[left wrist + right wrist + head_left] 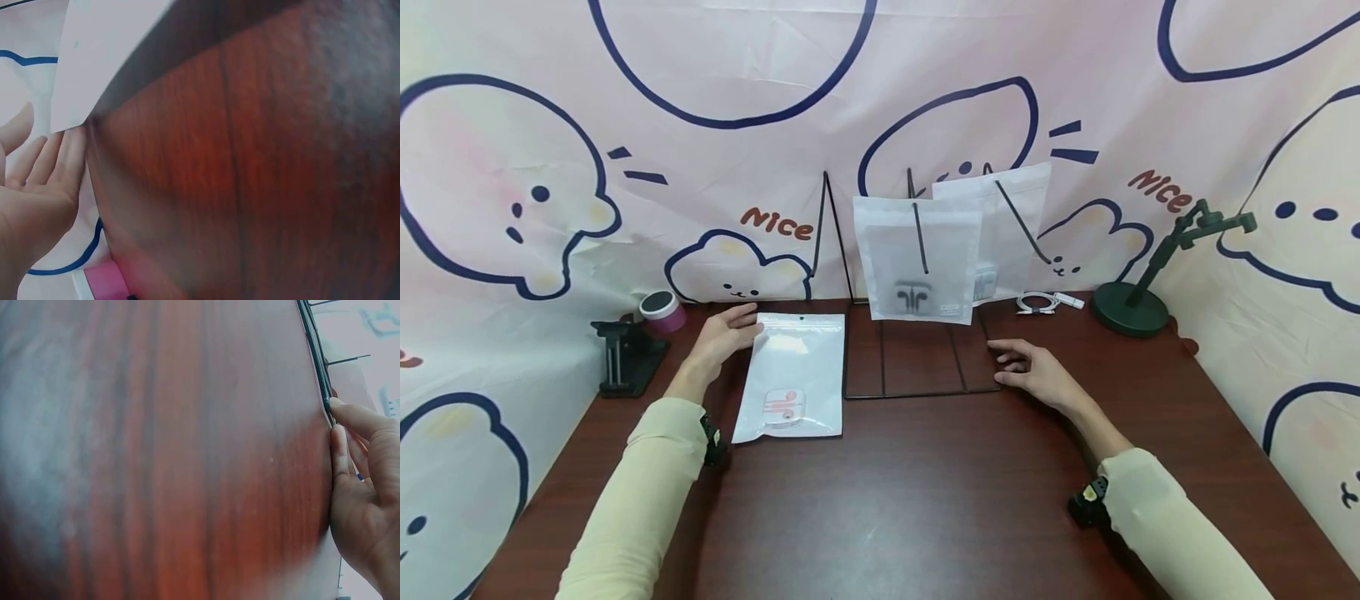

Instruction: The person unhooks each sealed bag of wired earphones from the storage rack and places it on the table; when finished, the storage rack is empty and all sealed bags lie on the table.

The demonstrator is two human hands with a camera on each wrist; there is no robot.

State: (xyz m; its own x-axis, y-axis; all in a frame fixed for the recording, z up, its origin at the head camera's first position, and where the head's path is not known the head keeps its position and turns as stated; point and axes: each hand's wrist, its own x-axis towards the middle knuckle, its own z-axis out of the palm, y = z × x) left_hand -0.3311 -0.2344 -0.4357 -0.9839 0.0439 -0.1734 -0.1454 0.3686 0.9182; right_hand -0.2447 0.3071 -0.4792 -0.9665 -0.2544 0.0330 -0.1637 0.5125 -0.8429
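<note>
A white zip bag (796, 367) with a pink earphone picture lies flat on the table at the rack's left side. My left hand (727, 337) is at its upper left corner, fingertips right at the bag's edge and thumb held apart, as the left wrist view shows. A black wire rack (922, 394) stands beside the bag. Two more white bags hang on its prongs: a front bag (917, 258) with a dark earphone picture and a rear bag (1028, 204). My right hand (1033, 375) is beside the rack's front right corner, thumb tip touching the black wire (324, 381), fingers loosely bent.
A black stand (625, 358) and a pink jar with a white rim (664, 312) are at the left. Behind the rack's right side lies a coiled white cable (1037, 305). A dark green stand with a jointed arm (1131, 308) is at the back right, before a printed cloth.
</note>
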